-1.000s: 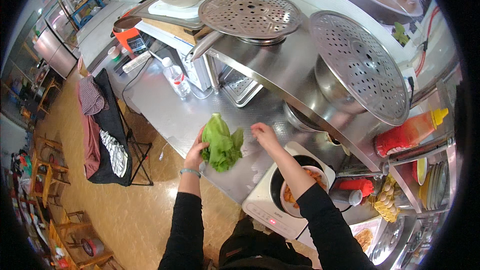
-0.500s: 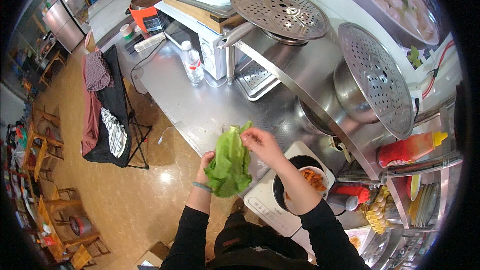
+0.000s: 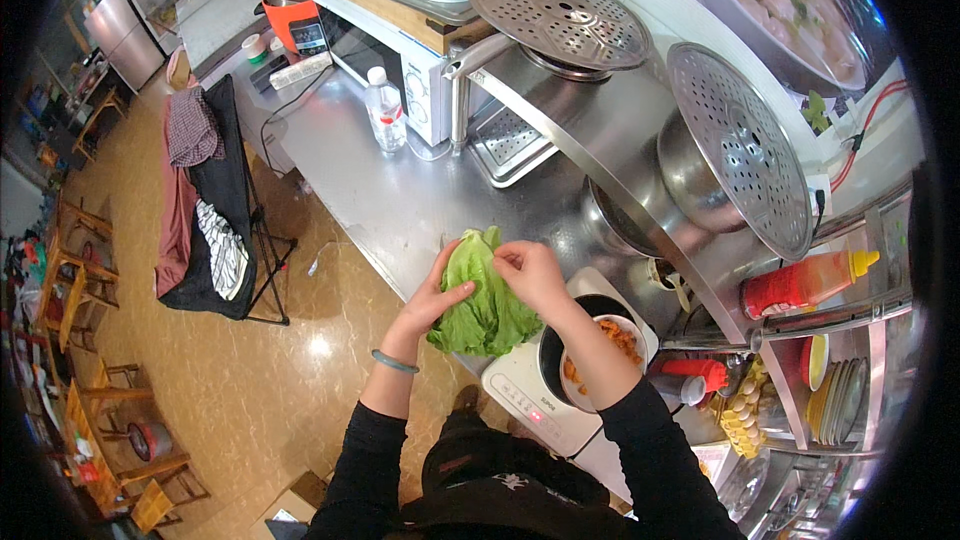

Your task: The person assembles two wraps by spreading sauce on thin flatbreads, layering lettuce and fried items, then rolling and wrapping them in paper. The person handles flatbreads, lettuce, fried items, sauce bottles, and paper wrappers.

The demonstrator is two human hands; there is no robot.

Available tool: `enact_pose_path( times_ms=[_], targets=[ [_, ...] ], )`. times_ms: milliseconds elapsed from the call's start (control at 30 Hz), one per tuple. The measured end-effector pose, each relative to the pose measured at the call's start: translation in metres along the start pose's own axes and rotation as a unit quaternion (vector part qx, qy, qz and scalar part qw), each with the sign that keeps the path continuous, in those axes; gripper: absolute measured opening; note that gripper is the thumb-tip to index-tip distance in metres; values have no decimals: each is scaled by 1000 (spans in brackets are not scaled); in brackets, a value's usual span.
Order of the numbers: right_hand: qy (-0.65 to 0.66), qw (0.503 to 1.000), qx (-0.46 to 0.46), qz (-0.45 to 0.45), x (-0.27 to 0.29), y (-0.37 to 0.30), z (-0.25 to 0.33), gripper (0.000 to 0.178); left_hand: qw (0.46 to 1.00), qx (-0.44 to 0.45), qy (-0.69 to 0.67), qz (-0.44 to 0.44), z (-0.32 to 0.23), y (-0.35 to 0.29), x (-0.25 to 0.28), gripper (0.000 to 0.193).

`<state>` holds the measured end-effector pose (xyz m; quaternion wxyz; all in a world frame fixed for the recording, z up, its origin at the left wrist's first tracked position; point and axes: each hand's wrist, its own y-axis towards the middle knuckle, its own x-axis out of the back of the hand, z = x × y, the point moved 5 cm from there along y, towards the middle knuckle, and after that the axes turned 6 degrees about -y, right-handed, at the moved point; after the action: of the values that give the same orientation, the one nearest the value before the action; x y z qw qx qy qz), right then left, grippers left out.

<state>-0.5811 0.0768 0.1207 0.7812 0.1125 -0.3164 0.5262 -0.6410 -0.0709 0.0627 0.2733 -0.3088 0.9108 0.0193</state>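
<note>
A bunch of green lettuce leaves (image 3: 482, 300) is held over the near edge of the steel counter (image 3: 390, 200). My left hand (image 3: 437, 292) grips the leaves from the left side, thumb across them. My right hand (image 3: 530, 275) pinches the top of the leaves from the right. Just to the right, a white bowl with orange food (image 3: 612, 352) sits over a black pot (image 3: 560, 340) on a white induction cooker (image 3: 530, 395).
A clear water bottle (image 3: 385, 112) and a microwave (image 3: 390, 50) stand at the back of the counter, with perforated steel lids (image 3: 560, 8) above. A red sauce bottle (image 3: 805, 282) rests on a shelf at right. A draped folding rack (image 3: 205, 210) stands on the floor at left.
The view has shifted, so the counter sits higher in the picture. Both hands stay on the lettuce, now held closer to me, with the right hand pinching its top.
</note>
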Motion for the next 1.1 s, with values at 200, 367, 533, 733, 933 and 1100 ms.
enact_pose_path(
  times_ms=[200,367,533,733,933,1100],
  targets=[
    [-25,999,12,29,-8,0,-15,22,993,-33,111,17,-11,-3,-5,68],
    [34,997,-14,75,2,5,-22,23,988,-24,144,52,-19,-5,-8,68],
    [23,964,-32,264,30,5,-23,20,954,10,246,174,-37,-9,-4,66],
    [342,887,-137,279,72,-23,-38,29,966,148,-99,188,-47,-11,20,67],
    [623,774,-84,76,74,-97,-63,30,992,83,92,-9,-6,74,37,66],
    [715,699,-27,-10,86,-173,-79,34,795,45,586,-149,19,107,9,63]
  ],
)
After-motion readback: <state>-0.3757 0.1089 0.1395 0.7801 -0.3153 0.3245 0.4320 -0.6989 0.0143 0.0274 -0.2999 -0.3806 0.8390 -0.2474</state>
